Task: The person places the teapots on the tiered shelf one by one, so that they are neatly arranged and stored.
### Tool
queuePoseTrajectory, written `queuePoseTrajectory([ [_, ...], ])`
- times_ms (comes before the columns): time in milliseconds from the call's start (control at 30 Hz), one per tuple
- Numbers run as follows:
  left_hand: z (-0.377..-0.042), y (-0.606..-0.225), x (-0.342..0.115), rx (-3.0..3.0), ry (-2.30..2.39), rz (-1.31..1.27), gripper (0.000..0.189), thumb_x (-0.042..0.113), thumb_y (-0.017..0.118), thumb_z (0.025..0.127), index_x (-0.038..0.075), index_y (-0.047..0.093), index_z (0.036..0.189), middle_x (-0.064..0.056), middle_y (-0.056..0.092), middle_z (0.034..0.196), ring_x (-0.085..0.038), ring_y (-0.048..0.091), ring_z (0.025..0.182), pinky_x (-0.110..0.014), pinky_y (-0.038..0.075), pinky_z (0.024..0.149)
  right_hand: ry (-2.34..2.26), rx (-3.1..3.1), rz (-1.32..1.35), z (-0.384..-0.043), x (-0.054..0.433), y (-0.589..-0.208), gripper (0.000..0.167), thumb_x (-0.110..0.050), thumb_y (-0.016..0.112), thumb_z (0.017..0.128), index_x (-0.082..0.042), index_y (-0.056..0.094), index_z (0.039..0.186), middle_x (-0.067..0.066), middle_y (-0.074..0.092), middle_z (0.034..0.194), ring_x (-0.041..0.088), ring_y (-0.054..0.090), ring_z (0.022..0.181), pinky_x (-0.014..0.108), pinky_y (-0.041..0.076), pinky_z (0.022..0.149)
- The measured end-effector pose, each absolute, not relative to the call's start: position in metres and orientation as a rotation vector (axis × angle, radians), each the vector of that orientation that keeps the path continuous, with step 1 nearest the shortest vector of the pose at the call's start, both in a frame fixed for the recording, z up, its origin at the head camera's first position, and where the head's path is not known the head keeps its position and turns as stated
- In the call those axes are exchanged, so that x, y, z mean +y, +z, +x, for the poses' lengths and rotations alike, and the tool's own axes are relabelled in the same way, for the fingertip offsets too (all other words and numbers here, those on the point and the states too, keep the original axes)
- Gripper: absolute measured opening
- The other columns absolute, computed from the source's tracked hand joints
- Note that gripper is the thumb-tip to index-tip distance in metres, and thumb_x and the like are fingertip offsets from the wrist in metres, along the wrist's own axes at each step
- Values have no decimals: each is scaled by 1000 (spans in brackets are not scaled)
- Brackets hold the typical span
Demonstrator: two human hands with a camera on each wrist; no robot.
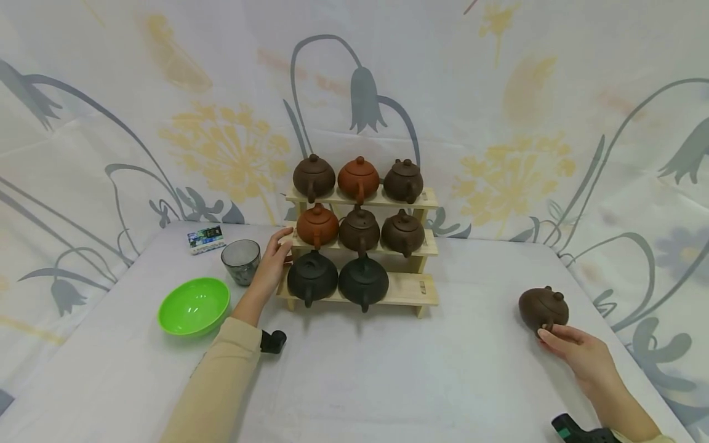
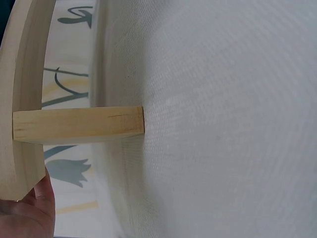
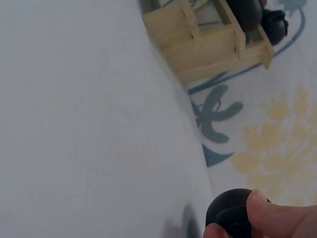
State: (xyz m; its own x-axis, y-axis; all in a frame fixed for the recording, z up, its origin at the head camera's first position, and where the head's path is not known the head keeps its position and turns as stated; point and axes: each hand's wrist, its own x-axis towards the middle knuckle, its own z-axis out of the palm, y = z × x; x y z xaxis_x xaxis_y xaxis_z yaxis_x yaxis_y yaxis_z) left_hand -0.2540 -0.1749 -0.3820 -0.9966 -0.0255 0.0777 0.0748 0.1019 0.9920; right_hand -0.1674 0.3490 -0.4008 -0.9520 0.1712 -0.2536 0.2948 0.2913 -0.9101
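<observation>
My right hand (image 1: pixel 578 357) pinches the handle of a dark brown teapot (image 1: pixel 540 307) at the right of the table. Seen from the right wrist, thumb and finger close on this teapot (image 3: pixel 225 203). My left hand (image 1: pixel 271 264) grips the left end of a three-tier wooden stand (image 1: pixel 410 289) near its middle shelf. In the left wrist view, fingers (image 2: pixel 47 193) curl behind the corner of a board. Two dark teapots (image 1: pixel 363 280) sit on the bottom tier. Three stand on the middle tier, including an orange-red teapot (image 1: pixel 317 226), and three on the top, with another orange-red teapot (image 1: pixel 358 178).
Left of the stand are a grey glass cup (image 1: pixel 242 261), a bright green bowl (image 1: pixel 194 307) and a small patterned box (image 1: pixel 205 239). White cloth covers the table (image 1: pixel 376 369). A floral curtain (image 1: pixel 232 92) hangs right behind the stand.
</observation>
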Motion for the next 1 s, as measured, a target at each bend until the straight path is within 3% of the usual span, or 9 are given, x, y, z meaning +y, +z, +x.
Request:
queuePoseTrajectory([
  [600,-255,-384,-176,-2265,-2046,-60,44,26,32,103,10,26,145,-22,29,141,-39,39,121,-45,30,100,-1692,2487,82,-147,268,-369,45,-17,65,89,15,50,117,3,66,96,15,65,88,18,47,76],
  [1000,-253,-382,-174,-2280,-2034,-53,44,25,32,103,11,27,144,-21,29,141,-39,39,121,-45,31,100,-1807,2392,-85,-142,223,-357,29,-7,67,85,12,57,104,7,66,92,15,65,86,21,49,77],
])
